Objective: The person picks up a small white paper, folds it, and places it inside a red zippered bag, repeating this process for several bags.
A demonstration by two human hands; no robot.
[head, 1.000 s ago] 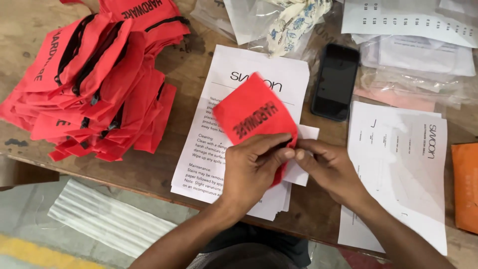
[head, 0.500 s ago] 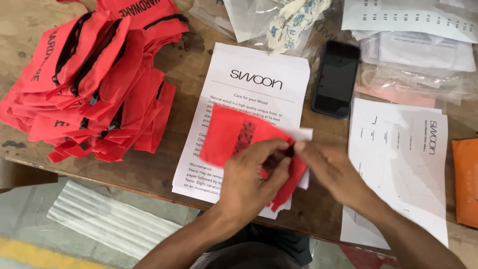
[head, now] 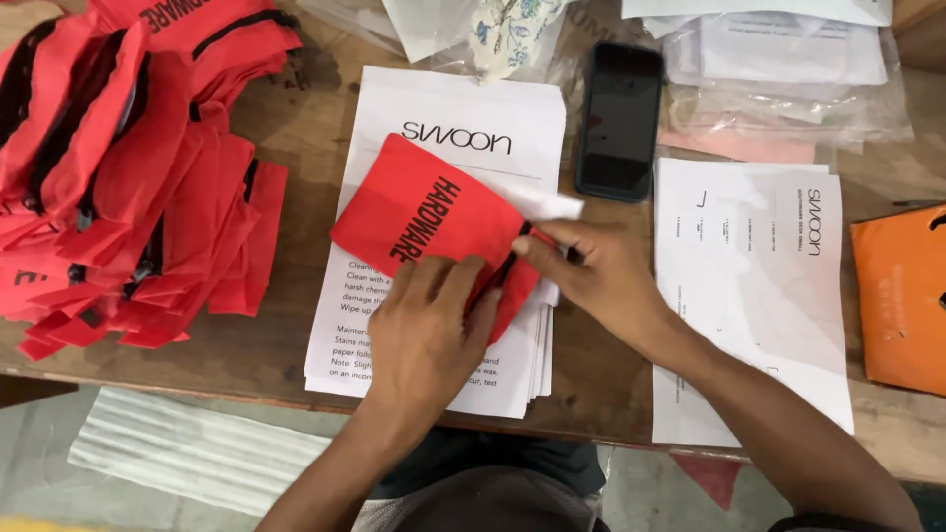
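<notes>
A red fabric pouch (head: 424, 222) with black lettering lies flat on a stack of white printed sheets (head: 414, 369) in the middle of the wooden table (head: 246, 355). My left hand (head: 429, 330) presses down on the pouch's near edge, fingers spread over it. My right hand (head: 591, 276) pinches the pouch's right end, where a folded white paper (head: 552, 205) sticks out of its mouth beside a black drawstring.
A large heap of red pouches (head: 128, 167) covers the table's left. A black phone (head: 619, 118) lies face up beyond the sheets. Another white sheet stack (head: 759, 296) sits right, an orange pouch (head: 902, 296) at the far right, plastic bags (head: 788, 89) at the back.
The pouch was held up and turned between both hands; now it lies flat on the sheets, lettering up, with my left hand pressing it and my right hand at its right end.
</notes>
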